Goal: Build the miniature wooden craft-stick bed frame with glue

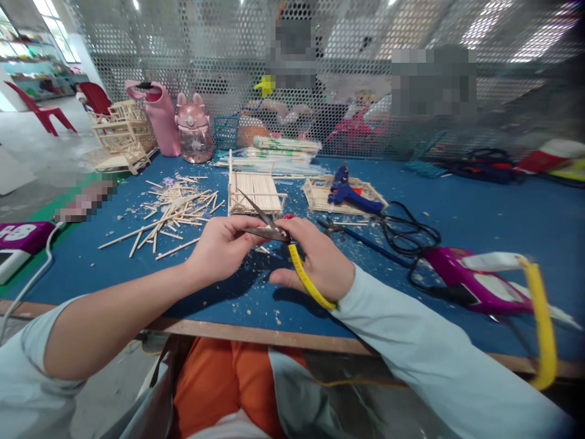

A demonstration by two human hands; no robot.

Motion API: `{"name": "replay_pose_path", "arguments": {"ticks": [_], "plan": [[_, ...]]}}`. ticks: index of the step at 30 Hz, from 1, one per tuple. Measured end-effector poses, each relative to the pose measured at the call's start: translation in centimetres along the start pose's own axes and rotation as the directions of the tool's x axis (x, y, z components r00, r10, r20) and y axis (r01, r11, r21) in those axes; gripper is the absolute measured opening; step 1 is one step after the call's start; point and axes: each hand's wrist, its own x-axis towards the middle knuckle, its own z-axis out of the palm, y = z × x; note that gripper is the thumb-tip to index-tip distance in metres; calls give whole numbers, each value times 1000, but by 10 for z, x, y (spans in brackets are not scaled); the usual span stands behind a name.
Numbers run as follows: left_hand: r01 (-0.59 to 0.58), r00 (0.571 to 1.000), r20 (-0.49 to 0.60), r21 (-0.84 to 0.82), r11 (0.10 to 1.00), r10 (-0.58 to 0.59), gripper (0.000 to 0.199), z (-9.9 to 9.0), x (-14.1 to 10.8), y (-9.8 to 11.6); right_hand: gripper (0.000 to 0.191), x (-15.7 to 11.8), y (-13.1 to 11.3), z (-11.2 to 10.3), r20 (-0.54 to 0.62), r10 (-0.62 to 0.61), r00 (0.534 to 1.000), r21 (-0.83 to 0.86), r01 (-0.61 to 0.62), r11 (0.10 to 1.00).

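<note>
My right hand (pixel 326 259) grips a pair of scissors (pixel 269 230), its blades spread and pointing left. A yellow strip with dark marks (pixel 299 268), like measuring tape, curves down from the scissors' pivot along my right palm. My left hand (pixel 223 250) is closed in a pinch beside the lower blade. Whatever lies between its fingertips is too small or hidden to make out. Just beyond the blades stands a small stick-built frame (pixel 256 189) with a slatted base. Loose wooden sticks (pixel 176 210) lie heaped to the left, among scraps.
A blue glue gun (pixel 350 195) rests on another stick frame (pixel 315 194); its black cord coils rightward. Pliers (pixel 331 227) and a purple-and-white device (pixel 479 280) lie at right. Pink bottles (pixel 194 131), bundled sticks (pixel 286 146) and a mesh partition (pixel 219 61) stand behind.
</note>
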Motion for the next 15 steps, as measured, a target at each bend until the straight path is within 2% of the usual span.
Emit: {"name": "replay_pose_path", "arguments": {"ticks": [10, 15], "plan": [[-14, 999, -30, 73, 997, 16, 15, 0, -3, -3, 64, -1, -3, 1, -71, -1, 997, -90, -5, 996], [27, 999, -42, 80, 996, -24, 17, 0, 0, -3, 61, -2, -4, 4, -39, 62, 997, -68, -65, 996]]}}
